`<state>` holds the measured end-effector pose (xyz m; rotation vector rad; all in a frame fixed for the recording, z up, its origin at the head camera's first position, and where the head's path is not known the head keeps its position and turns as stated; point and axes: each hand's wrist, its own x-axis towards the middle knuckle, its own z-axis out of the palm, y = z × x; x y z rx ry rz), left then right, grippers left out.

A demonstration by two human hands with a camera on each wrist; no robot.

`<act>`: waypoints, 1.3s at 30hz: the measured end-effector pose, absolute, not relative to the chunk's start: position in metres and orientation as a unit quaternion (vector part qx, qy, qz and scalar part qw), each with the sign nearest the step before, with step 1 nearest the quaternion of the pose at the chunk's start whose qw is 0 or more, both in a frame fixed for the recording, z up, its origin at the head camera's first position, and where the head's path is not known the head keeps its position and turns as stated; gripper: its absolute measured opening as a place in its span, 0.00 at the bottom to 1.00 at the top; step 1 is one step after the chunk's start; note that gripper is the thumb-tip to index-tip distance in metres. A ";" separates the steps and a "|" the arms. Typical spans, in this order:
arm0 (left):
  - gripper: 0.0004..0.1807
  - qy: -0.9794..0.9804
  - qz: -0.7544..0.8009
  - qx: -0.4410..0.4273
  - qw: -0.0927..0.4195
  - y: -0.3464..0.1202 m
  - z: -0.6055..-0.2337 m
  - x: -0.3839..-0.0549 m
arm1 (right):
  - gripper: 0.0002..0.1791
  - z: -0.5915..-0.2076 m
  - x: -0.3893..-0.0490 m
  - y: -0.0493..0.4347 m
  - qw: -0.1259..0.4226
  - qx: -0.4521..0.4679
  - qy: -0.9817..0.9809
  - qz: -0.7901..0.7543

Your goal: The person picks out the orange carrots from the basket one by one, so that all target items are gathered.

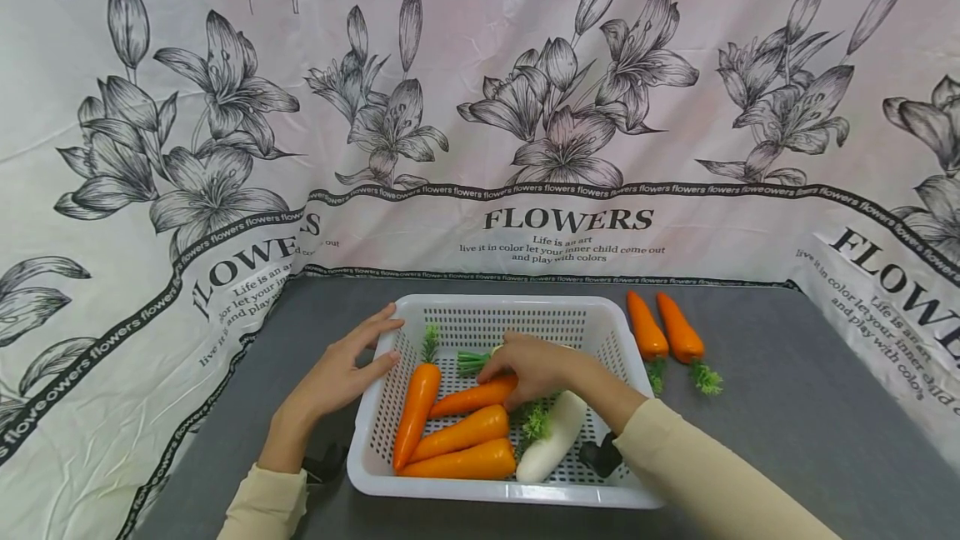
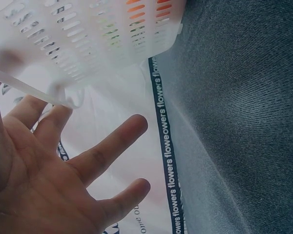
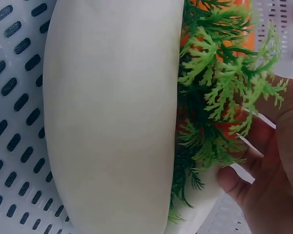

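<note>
A white perforated basket [image 1: 510,490] holds several orange carrots, with one carrot [image 1: 416,415] lying along its left side and others [image 1: 459,461] side by side at the front. My right hand [image 1: 532,369] reaches into the basket, its fingers curled on the thick end of a carrot [image 1: 472,398]. Green stems [image 1: 471,363] stick out beside those fingers. Under the right wrist lies a white radish [image 3: 112,117], large in the right wrist view, with leafy carrot tops [image 3: 215,83] along it. My left hand [image 2: 53,180] touches the basket's left rim, fingers extended and spread.
Two more carrots [image 1: 647,327] [image 1: 681,330] with green tops lie on the grey table [image 1: 780,407], right of the basket. Behind stands a white cloth [image 1: 570,232] printed with flowers and lettering, which also runs along both sides.
</note>
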<state>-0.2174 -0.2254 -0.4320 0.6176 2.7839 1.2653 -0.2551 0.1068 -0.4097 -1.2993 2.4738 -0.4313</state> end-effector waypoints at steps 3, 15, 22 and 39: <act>0.30 0.893 0.405 0.196 0.012 -0.225 -0.432 -0.216 | 0.24 -0.410 -0.256 0.109 0.170 -0.446 0.860 -0.180; 0.30 0.894 0.401 0.200 0.005 -0.226 -0.433 -0.216 | 0.20 -0.408 -0.256 0.109 0.212 -0.418 0.847 -0.252; 0.30 0.892 0.406 0.198 0.013 -0.225 -0.432 -0.216 | 0.19 -0.411 -0.255 0.110 0.221 -0.413 0.849 -0.246; 0.30 0.896 0.400 0.192 0.018 -0.226 -0.431 -0.217 | 0.18 -0.407 -0.258 0.110 0.224 -0.368 0.856 -0.287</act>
